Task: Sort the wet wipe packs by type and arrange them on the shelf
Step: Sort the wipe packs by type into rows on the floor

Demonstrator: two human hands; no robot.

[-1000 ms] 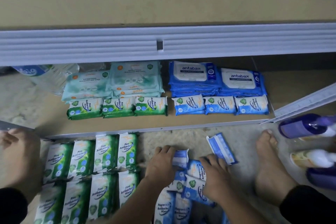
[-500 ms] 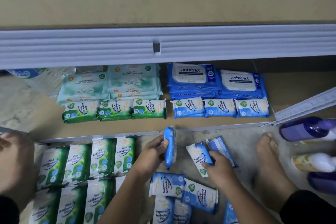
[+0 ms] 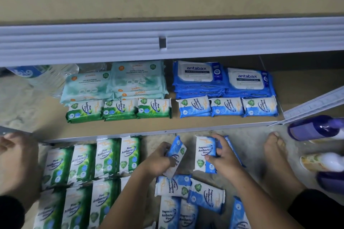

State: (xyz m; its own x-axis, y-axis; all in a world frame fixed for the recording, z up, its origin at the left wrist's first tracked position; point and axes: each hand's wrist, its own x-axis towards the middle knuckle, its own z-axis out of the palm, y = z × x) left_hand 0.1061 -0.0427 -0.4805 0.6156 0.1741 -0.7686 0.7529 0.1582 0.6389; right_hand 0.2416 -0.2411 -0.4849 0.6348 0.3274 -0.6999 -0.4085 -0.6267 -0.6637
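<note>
Wet wipe packs [image 3: 205, 198] of the blue type were laid just below both hands. A tilted blue pack [image 3: 176, 149] was gripped in the curled left hand [image 3: 158, 161], and an upright blue pack [image 3: 202, 154] was pinched by the right hand [image 3: 225, 160]. Green packs [image 3: 104, 156] were lined left of the hands, and the shelf [image 3: 186, 123], holding sorted rows, was seen beyond them.

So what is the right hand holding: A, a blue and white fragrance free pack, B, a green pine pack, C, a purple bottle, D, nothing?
A: the right hand grips a blue and white fragrance free wipe pack, its label facing the camera; the left hand holds a second blue pack.
</note>
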